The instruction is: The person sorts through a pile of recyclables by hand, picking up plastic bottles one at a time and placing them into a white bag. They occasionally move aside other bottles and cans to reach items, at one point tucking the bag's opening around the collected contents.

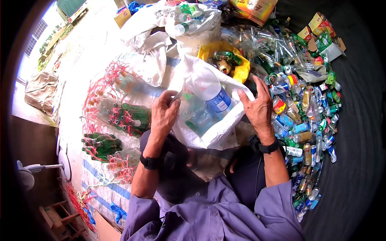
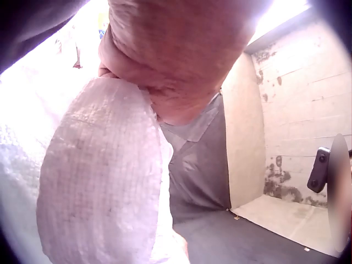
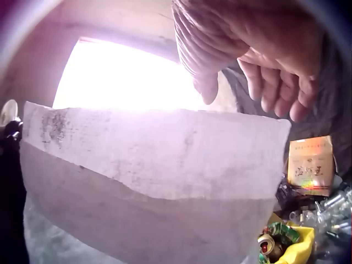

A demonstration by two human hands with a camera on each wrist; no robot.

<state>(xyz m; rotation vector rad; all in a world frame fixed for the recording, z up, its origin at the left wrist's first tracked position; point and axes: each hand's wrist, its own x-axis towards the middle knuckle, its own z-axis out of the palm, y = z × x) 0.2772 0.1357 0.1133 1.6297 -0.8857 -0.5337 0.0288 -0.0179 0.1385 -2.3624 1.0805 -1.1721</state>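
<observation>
A white woven sack (image 1: 209,141) stands with its mouth spread between the person's knees, holding clear plastic bottles, a large one with a blue label (image 1: 219,100) on top. The left hand (image 1: 165,114) grips the sack's left rim with curled fingers; in the left wrist view that hand (image 2: 176,55) is against the white cloth (image 2: 104,176). At the sack's right rim is the right hand (image 1: 259,110), fingers extended and apart. The right wrist view has this hand (image 3: 258,60) above the sack's edge (image 3: 159,154), its fingers loosely bent, with nothing held.
Cans and bottles (image 1: 305,120) lie heaped on dark cloth at the right. Behind the sack are a yellow bag of cans (image 1: 242,71) and another full white sack (image 1: 197,40). Green bottles (image 1: 130,116) in red netting stand at the left, near a pedestal fan (image 1: 64,165).
</observation>
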